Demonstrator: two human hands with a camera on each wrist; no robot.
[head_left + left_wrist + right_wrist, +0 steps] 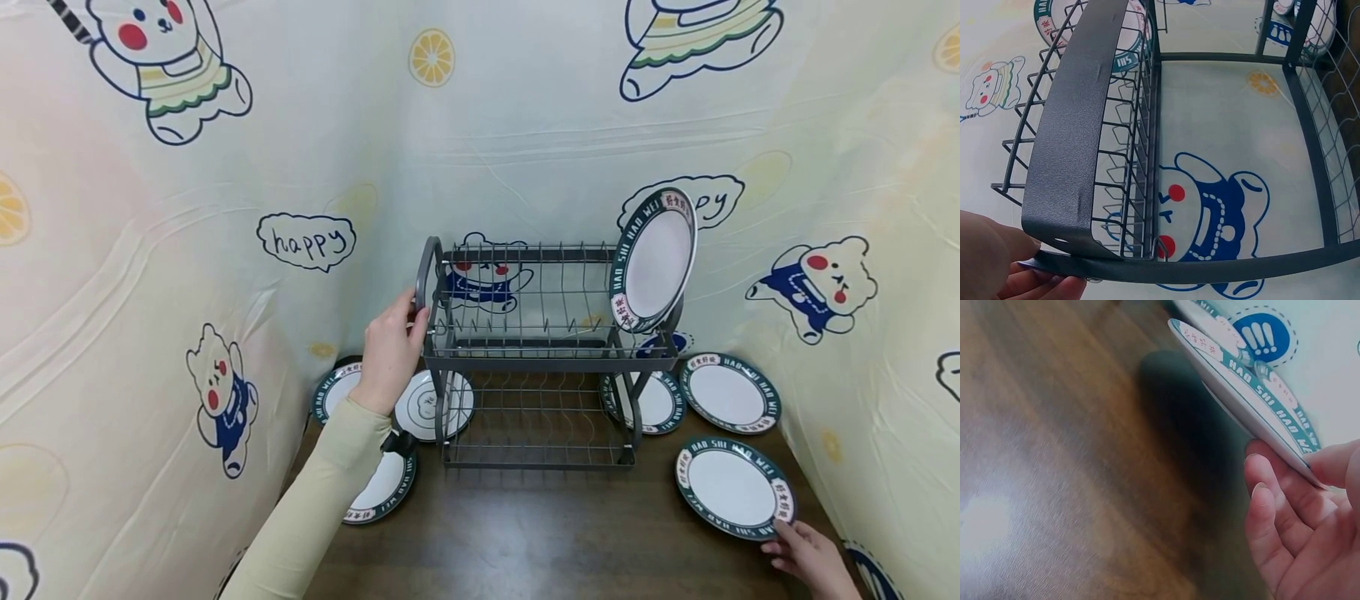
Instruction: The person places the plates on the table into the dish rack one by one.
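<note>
A dark two-tier dish rack [551,363] stands toward the back of the brown table. My left hand [393,354] grips the upright at its upper left end; in the left wrist view the thumb and fingers pinch the dark metal frame. One white plate [658,258] with a green lettered rim stands on edge at the right end of the top tier. My right hand [810,554] pinches the rim of another such plate [731,492] at the front right. The right wrist view shows this plate [1247,394] tilted and raised off the table, its shadow beneath.
More plates lie on the table: a green-rimmed one [729,393] and a partly hidden one [660,404] at right, a white one [420,406] and green-rimmed ones [382,487] at left. Another plate edge [870,571] shows at lower right. A printed cloth [525,125] hangs behind.
</note>
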